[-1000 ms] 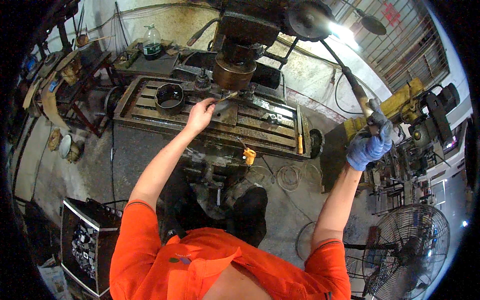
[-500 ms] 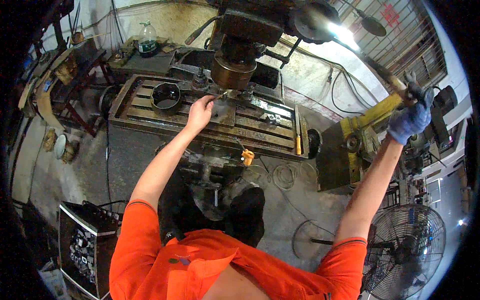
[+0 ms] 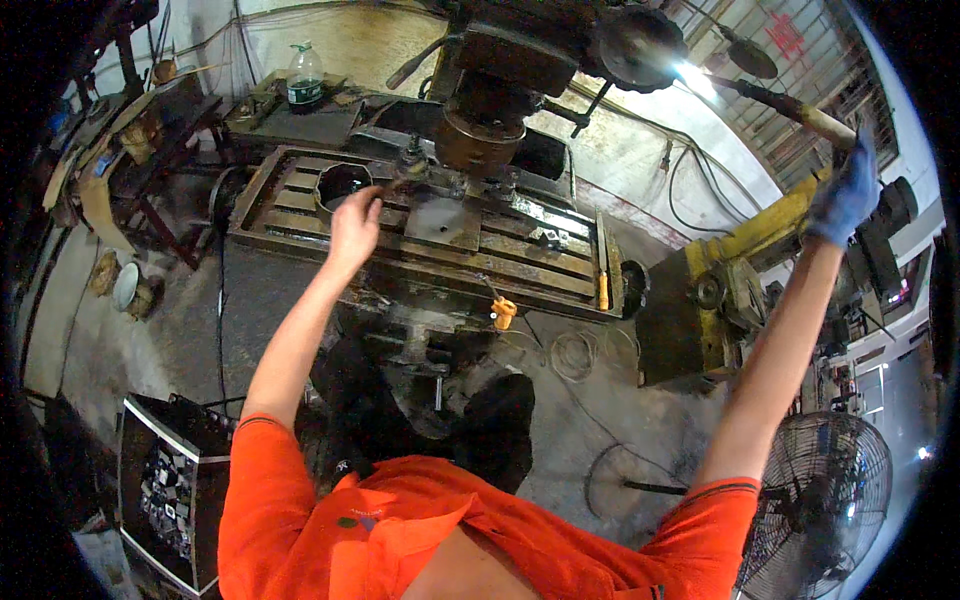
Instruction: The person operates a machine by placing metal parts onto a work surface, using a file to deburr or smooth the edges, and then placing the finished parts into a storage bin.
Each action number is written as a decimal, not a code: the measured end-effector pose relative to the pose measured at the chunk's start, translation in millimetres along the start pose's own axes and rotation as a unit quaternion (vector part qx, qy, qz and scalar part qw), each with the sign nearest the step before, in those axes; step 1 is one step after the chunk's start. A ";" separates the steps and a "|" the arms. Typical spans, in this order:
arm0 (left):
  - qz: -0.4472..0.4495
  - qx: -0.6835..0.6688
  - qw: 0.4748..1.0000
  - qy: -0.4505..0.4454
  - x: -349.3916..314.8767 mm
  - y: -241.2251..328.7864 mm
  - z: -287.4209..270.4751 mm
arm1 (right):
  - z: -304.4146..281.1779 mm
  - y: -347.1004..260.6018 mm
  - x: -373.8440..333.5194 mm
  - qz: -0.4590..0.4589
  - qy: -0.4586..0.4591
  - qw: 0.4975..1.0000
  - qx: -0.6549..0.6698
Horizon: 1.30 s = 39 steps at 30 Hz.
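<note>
I stand at a large milling machine [image 3: 520,60] with a slotted table [image 3: 520,260]. My bare left hand [image 3: 355,218] reaches over the table's left part. It is closed on a thin metal tool [image 3: 395,182] that points at the round spindle nose [image 3: 480,140]. Beside this hand a dark metal ring [image 3: 340,185] sits on the table, and a flat plate [image 3: 445,222] lies under the spindle. My right hand [image 3: 845,195], in a blue glove, is raised high to the right. It grips the pale end of a long lever [image 3: 800,105] that runs from the machine head.
A yellow machine [image 3: 740,270] stands right of the table and a floor fan [image 3: 835,490] is at lower right. A black box [image 3: 165,490] sits at lower left. A plastic bottle [image 3: 305,75] stands on the cluttered bench behind. An orange-handled item [image 3: 503,312] hangs at the table's front edge.
My right hand has swung the long lever upward and further right. The left hand stays by the spindle with its tool.
</note>
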<state>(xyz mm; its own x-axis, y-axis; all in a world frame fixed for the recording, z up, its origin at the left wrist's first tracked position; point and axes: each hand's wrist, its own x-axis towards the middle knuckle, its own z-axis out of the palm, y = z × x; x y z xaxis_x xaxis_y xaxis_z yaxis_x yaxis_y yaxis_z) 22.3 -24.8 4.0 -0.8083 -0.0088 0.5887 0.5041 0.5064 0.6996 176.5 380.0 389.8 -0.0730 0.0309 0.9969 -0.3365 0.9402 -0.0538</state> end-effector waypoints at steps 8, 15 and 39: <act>-0.002 0.288 0.957 -0.040 20.5 -45.4 -62.6 | -0.7 -43.5 -322.9 0.432 -0.099 0.881 0.168; -0.019 0.285 0.949 -0.137 10.8 -38.7 -81.6 | 35.1 -67.8 -513.7 0.592 -0.404 0.676 0.170; -0.288 0.113 0.951 -0.033 -191.8 -165.1 -330.6 | 168.7 -121.7 -332.1 0.176 -0.704 0.663 -0.182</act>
<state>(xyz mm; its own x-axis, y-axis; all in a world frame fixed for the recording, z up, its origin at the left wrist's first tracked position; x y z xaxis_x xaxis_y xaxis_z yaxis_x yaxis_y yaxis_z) 194.7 -391.8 -90.5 -0.9514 -0.2901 0.1033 -0.0991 0.6061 0.7892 83.4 198.1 55.4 -0.9778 0.1642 -0.1298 0.1649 0.9863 0.0050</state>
